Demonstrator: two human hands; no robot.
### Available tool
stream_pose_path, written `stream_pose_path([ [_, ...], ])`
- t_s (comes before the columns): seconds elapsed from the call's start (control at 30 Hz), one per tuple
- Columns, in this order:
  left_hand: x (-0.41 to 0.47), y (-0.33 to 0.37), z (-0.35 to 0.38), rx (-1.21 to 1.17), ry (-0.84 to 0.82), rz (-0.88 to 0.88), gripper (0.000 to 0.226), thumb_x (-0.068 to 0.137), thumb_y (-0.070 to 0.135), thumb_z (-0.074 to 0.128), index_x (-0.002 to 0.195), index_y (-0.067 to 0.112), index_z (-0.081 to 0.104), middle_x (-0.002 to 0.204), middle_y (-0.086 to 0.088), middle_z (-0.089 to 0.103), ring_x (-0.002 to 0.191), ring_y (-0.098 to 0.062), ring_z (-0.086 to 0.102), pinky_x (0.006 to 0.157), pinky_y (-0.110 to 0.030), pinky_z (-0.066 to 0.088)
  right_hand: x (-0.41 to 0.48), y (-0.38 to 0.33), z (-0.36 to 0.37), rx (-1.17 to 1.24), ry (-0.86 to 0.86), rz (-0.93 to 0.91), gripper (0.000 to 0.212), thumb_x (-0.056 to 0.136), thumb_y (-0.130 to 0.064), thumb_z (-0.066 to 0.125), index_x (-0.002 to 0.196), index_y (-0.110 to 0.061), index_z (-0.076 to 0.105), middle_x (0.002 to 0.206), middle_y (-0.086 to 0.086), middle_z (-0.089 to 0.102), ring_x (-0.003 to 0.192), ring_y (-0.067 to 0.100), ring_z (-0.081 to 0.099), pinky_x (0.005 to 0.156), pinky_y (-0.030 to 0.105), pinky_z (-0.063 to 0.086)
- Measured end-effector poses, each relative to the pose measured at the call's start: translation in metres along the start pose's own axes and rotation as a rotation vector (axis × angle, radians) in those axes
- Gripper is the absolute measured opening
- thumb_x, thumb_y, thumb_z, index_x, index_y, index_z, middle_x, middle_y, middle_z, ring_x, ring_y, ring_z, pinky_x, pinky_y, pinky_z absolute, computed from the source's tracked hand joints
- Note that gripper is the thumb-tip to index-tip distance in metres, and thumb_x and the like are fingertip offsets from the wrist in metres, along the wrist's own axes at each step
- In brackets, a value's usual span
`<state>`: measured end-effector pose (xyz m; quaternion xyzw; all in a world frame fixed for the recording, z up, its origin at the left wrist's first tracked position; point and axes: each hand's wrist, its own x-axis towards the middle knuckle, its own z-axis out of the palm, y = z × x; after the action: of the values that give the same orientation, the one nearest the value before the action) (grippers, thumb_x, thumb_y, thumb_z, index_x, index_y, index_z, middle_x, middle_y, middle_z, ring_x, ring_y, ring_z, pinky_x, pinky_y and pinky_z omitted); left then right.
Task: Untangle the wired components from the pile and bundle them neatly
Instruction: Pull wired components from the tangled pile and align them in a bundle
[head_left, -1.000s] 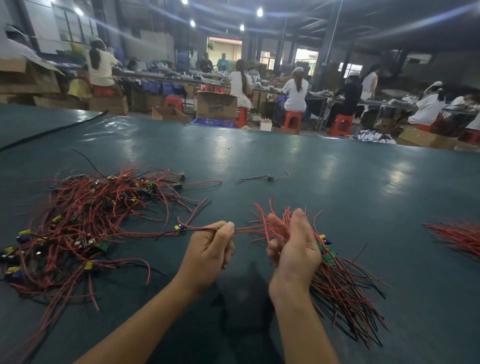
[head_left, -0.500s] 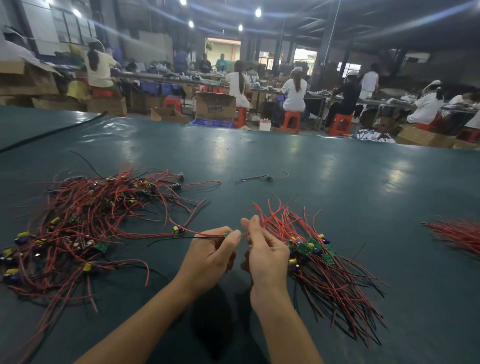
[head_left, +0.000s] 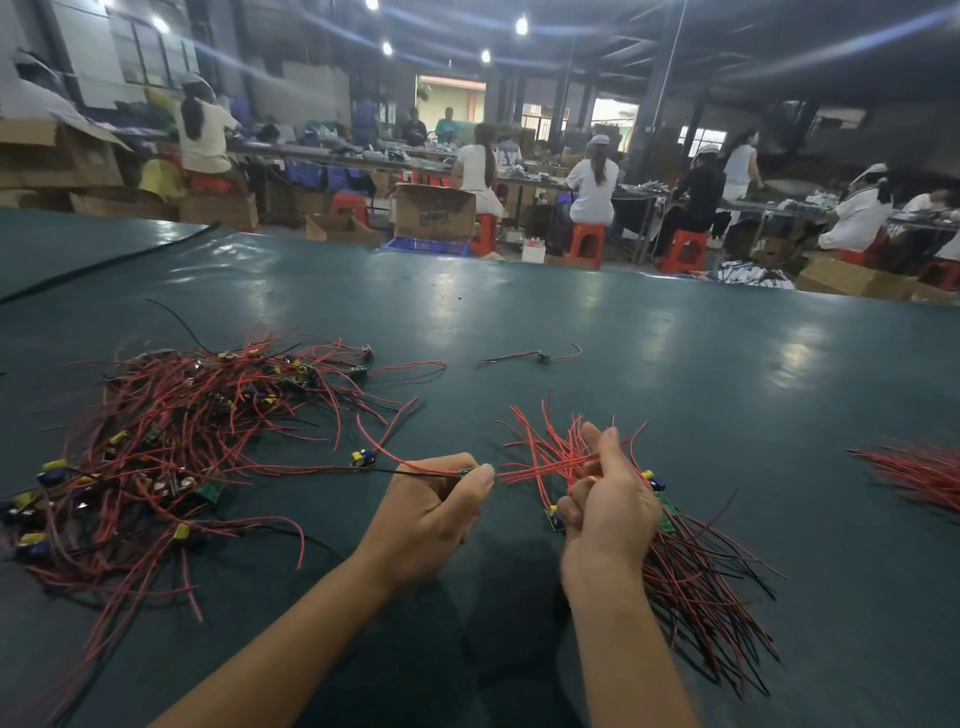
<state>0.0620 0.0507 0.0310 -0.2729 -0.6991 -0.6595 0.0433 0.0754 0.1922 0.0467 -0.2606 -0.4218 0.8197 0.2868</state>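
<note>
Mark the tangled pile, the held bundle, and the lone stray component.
tangled pile (head_left: 171, 447), head view, middle of the wire mass
held bundle (head_left: 696, 587), head view, lower wire tails
stray component (head_left: 544, 357), head view, its small board

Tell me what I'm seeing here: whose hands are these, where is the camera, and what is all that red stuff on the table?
No machine here: a person wears a camera on the head, so this one picture looks forward and down at their own hands. On the dark green table lies a tangled pile of red and black wires with small parts attached. The left hand pinches one wired piece that trails toward that pile. The right hand grips a tidier bundle of such pieces. One stray piece lies farther off, another red heap at the right edge. Other workers sit behind.
</note>
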Motion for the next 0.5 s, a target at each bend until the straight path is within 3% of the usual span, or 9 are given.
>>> stream_pose_path([
  [0.13, 0.006, -0.006, -0.006, 0.095, 0.2, 0.047, 0.035, 0.086, 0.042, 0.053, 0.07, 0.012, 0.059, 0.046, -0.002, 0.053, 0.042, -0.008, 0.044, 0.048, -0.019, 0.036, -0.011, 0.009, 0.006, -0.181, -0.122, 0.123, 0.038, 0.087, -0.048, 0.067, 0.077, -0.012, 0.073, 0.047, -0.014, 0.048, 0.037, 0.004, 0.031, 0.035, 0.017, 0.025],
  [0.2, 0.009, -0.008, -0.009, 0.204, 0.268, 0.091, 0.023, 0.088, 0.035, 0.056, 0.079, 0.016, 0.065, 0.052, -0.001, 0.059, 0.045, -0.011, 0.051, 0.051, -0.024, 0.042, -0.019, 0.015, 0.009, -0.317, -0.257, 0.139, 0.039, 0.083, -0.051, 0.069, 0.075, -0.014, 0.076, 0.052, -0.013, 0.056, 0.04, 0.004, 0.036, 0.038, 0.017, 0.028],
  [0.3, 0.006, -0.007, -0.013, 0.396, 0.225, 0.203, 0.02, 0.089, 0.031, 0.061, 0.1, 0.017, 0.071, 0.072, 0.006, 0.07, 0.062, -0.02, 0.066, 0.058, -0.039, 0.053, -0.032, 0.021, 0.014, -0.465, -0.456, 0.097, 0.034, 0.085, -0.051, 0.068, 0.065, -0.024, 0.077, 0.061, -0.01, 0.067, 0.047, 0.004, 0.052, 0.043, 0.019, 0.038],
  [0.37, 0.003, -0.005, -0.014, 0.522, 0.19, 0.321, 0.025, 0.088, 0.027, 0.064, 0.111, 0.019, 0.071, 0.083, 0.008, 0.073, 0.07, -0.014, 0.069, 0.06, -0.037, 0.055, -0.038, 0.021, 0.015, -0.472, -0.496, 0.062, 0.031, 0.086, -0.046, 0.069, 0.063, -0.027, 0.076, 0.062, -0.009, 0.068, 0.056, 0.002, 0.061, 0.045, 0.021, 0.043],
  [0.5, 0.001, -0.001, -0.016, 0.726, 0.083, 0.43, 0.052, 0.086, 0.033, 0.064, 0.134, 0.013, 0.058, 0.096, 0.004, 0.074, 0.079, -0.013, 0.07, 0.069, -0.028, 0.057, -0.037, 0.015, 0.014, -0.342, -0.441, 0.041, 0.03, 0.091, -0.028, 0.068, 0.063, -0.018, 0.074, 0.066, -0.001, 0.072, 0.058, 0.006, 0.065, 0.045, 0.022, 0.048],
])
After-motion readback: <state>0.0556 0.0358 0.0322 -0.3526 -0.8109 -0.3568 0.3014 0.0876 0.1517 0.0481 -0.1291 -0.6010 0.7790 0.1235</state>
